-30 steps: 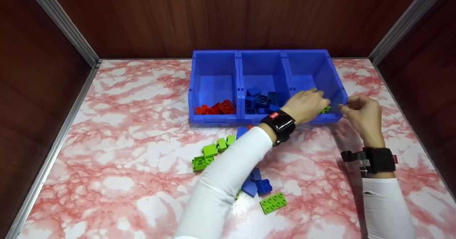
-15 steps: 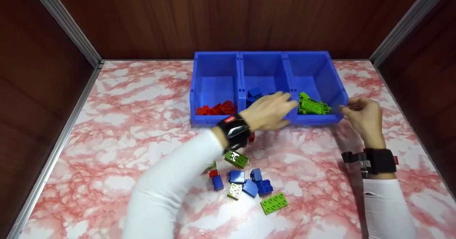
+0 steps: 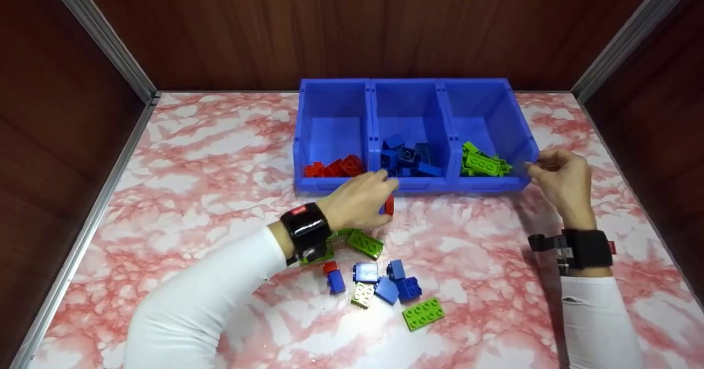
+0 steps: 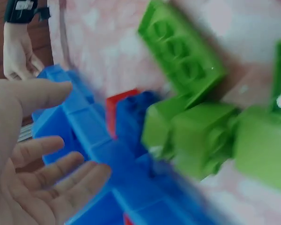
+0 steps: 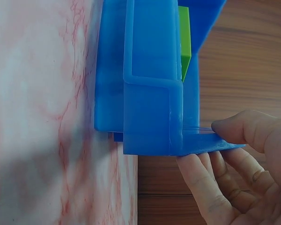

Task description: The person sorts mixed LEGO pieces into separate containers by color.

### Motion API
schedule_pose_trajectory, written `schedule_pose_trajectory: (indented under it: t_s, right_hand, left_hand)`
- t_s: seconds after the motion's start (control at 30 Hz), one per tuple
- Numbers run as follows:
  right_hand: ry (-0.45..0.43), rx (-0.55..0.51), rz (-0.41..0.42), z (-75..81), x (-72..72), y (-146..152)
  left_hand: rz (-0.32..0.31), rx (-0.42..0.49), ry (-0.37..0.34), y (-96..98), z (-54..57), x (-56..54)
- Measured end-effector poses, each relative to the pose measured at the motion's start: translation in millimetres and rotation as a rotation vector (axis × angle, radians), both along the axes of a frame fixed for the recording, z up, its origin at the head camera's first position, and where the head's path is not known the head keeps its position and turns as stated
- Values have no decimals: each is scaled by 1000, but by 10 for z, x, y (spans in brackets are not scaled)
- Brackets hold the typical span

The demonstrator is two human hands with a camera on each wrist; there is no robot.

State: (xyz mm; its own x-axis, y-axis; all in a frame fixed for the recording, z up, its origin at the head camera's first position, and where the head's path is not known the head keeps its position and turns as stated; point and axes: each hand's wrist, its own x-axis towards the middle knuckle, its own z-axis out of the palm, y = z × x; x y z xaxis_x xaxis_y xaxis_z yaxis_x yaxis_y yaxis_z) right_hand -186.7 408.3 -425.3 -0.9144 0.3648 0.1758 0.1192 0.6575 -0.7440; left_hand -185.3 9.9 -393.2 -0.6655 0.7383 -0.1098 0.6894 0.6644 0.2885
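My left hand (image 3: 360, 199) is just in front of the blue three-compartment bin (image 3: 489, 184). In the left wrist view its thumb and fingers are spread apart, with nothing between them. Close by lie a red brick (image 4: 113, 110) and a blue brick (image 4: 133, 117), partly covered by the hand in the head view. Several green bricks (image 4: 203, 140) lie beside these. My right hand (image 3: 566, 185) pinches the bin's right side wall (image 5: 201, 143) between thumb and fingers. The bin holds red bricks (image 3: 346, 166) at left, blue bricks (image 3: 407, 157) in the middle and green bricks (image 3: 484, 164) at right.
Nearer on the marbled table (image 3: 484, 281) are a long green brick (image 3: 364, 244), a cluster of blue bricks (image 3: 388, 289), a small red brick (image 3: 329, 268) and a studded green brick (image 3: 422, 314). Wood panels (image 3: 352, 28) enclose the back and sides.
My left hand has come out of the right compartment and moved left to the bricks before the bin, uncovering the green bricks inside. My right hand has stayed on the wall.
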Motion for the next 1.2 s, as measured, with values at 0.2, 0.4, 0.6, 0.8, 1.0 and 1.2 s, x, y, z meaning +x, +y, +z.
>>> schedule_pose_trajectory:
  t_s: [0.2,0.4,0.6,0.8,1.0,1.2]
  right_hand:
    - [-22,-13,-2,-14,5,9]
    - [-30,-16,-2,-16,6,10]
    - [-14,-14,5,-6,11,5]
    - [-12,9,-8,2,14,4]
    - [-31,3,-4,-3,3,13]
    - [-40,-4,0,2,4,15]
  left_hand:
    - [26,-8,46,-32,-171,51]
    - [52,-31,51,8,-303,8]
    - [60,-22,38,64,-391,-31]
    - [62,20,-3,96,-269,-35]
    - [62,77,-34,108,-52,-48]
    - [72,118,-40,188,138,-128]
